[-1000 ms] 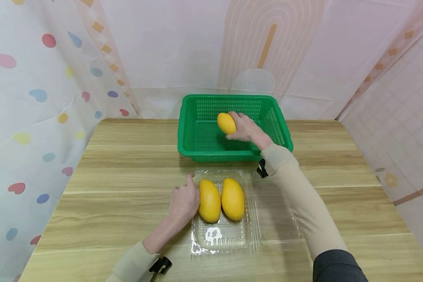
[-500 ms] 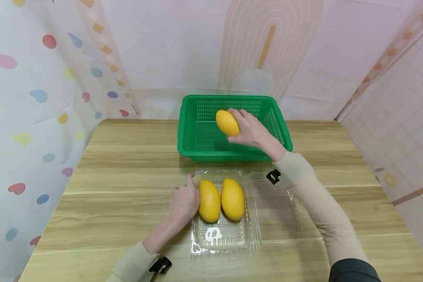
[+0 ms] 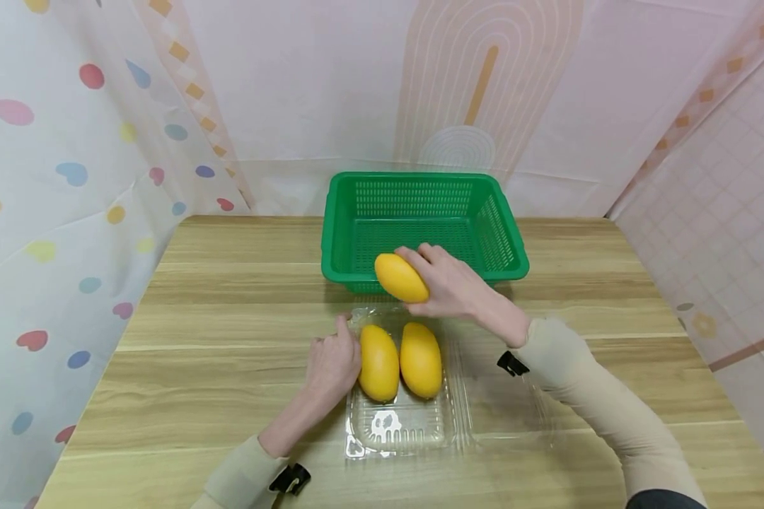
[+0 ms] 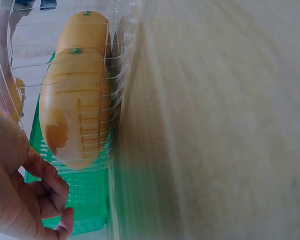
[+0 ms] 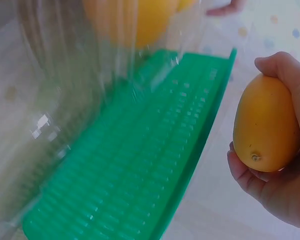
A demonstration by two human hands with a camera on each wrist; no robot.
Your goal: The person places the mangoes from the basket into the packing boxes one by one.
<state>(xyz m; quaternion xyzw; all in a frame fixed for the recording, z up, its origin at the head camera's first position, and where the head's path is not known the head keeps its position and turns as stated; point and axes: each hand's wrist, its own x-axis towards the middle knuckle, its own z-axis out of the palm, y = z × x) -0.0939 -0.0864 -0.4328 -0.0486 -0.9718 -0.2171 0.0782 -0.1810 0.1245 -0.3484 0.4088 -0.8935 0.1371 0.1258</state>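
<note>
My right hand (image 3: 446,283) grips a yellow mango (image 3: 401,277) over the near rim of the green basket (image 3: 420,277). In the right wrist view, thumb and fingers wrap around that mango (image 5: 267,122). Two more mangoes, a left one (image 3: 378,364) and a right one (image 3: 421,360), lie side by side in the clear plastic container (image 3: 395,438), toward its far end. My left hand (image 3: 333,360) holds the container's left edge, its fingers curled at the rim. Through the clear wall, the left wrist view shows the nearer mango (image 4: 75,110).
The container's hinged clear lid (image 3: 503,417) lies open to the right, on the wooden table (image 3: 229,318). Behind the basket hangs a patterned cloth (image 3: 305,106). A dotted cloth (image 3: 70,212) borders the left side.
My right hand has lifted the mango out of the basket and brought it toward me, near the container's far edge. The left hand and the two mangoes in the container have stayed put.
</note>
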